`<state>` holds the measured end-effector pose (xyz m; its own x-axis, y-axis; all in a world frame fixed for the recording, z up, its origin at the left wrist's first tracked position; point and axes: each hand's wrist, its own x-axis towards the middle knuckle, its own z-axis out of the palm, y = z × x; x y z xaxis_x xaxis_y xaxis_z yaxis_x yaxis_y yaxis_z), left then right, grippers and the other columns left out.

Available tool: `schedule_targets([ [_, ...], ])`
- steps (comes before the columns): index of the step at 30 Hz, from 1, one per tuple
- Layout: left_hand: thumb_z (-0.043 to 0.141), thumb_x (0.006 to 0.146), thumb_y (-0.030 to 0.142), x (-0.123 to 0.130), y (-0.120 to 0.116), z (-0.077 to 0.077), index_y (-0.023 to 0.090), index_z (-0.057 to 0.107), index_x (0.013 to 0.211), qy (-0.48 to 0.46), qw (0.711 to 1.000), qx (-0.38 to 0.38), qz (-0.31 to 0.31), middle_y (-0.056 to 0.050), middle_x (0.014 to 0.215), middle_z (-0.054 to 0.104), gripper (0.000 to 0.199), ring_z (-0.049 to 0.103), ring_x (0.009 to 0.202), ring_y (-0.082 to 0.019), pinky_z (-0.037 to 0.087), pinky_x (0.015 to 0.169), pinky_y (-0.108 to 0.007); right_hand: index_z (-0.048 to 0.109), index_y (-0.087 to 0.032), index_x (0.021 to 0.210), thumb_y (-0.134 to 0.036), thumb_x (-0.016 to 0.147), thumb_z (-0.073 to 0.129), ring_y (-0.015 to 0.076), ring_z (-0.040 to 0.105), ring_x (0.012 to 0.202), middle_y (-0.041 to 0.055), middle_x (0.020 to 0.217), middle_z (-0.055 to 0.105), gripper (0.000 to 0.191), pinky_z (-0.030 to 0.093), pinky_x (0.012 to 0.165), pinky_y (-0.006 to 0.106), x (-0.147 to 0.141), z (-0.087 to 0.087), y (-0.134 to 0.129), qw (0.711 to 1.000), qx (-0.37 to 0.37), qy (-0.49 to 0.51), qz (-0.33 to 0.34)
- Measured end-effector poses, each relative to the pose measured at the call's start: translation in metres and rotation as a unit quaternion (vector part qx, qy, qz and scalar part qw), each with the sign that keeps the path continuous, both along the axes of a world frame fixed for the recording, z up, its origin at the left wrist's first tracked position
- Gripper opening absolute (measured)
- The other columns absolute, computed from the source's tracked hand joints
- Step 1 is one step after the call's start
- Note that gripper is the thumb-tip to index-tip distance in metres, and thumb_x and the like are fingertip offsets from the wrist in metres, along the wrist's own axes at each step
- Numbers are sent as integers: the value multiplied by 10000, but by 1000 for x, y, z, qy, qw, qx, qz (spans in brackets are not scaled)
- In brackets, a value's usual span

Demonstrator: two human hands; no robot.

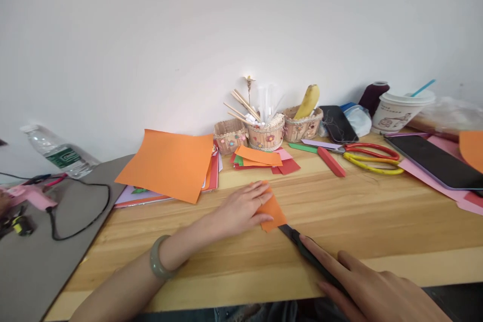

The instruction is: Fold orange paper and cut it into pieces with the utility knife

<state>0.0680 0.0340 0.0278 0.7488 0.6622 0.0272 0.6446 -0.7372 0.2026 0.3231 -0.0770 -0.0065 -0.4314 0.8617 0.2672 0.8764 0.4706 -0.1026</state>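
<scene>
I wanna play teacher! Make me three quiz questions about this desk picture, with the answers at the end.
1. Which hand holds the dark-handled knife?
2. True or false: the banana lies flat on the bare tabletop.
3. What colour is the paper under the left hand?
A) green
B) orange
C) purple

Key:
1. The right hand.
2. False: the banana sticks up out of a basket.
3. B
</scene>
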Motion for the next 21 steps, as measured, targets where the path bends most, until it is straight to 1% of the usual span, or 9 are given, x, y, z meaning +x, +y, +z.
schedule_targets([
  [3,471,961,451,0,-2,0,72,375,1414,34,999,-3,-2,-184,1503,306,598,223,1421,-235,261,1144,-391,260,-309,1476,-208,889,426,155,625,437,-10,828,700,618,457,346,241,-2,12,2,999,12,-17,50],
  [5,455,964,464,-1,-2,-1,87,351,1427,54,999,-2,-2,-195,1520,251,606,189,1426,-243,259,1141,-402,239,-247,1479,-153,887,379,159,610,409,-8,778,678,616,439,317,250,-4,15,2,997,39,-30,54],
  [7,447,966,474,-2,-2,-2,113,352,1430,56,998,-2,-4,-198,1526,227,596,182,1424,-255,265,1136,-418,228,-208,1479,-119,879,350,154,590,379,-7,750,661,619,420,301,253,-6,15,1,996,57,-42,54],
  [9,438,969,476,-3,-1,-3,130,363,1426,51,999,2,-9,-197,1526,230,578,179,1424,-258,267,1134,-428,210,-197,1485,-102,872,337,149,580,365,-5,742,653,634,397,287,251,-7,13,-1,995,67,-50,51],
  [12,417,972,480,-4,0,-4,118,372,1420,58,998,11,-15,-209,1523,237,578,171,1427,-253,263,1135,-421,201,-174,1489,-103,861,342,157,576,361,6,754,653,648,394,277,268,-7,12,-2,994,79,-63,50],
  [16,400,967,503,-5,1,-6,105,370,1424,61,998,13,-18,-215,1527,235,607,158,1431,-257,249,1141,-407,278,-159,1463,-93,834,368,156,550,325,6,777,659,638,400,255,295,-5,14,-3,992,87,-77,45],
  [21,408,963,509,-7,1,-10,118,393,1414,39,999,24,-19,-206,1525,253,597,171,1430,-262,252,1138,-408,328,-153,1446,-64,801,372,152,569,352,16,800,670,653,418,264,284,-3,18,-2,991,88,-81,55],
])
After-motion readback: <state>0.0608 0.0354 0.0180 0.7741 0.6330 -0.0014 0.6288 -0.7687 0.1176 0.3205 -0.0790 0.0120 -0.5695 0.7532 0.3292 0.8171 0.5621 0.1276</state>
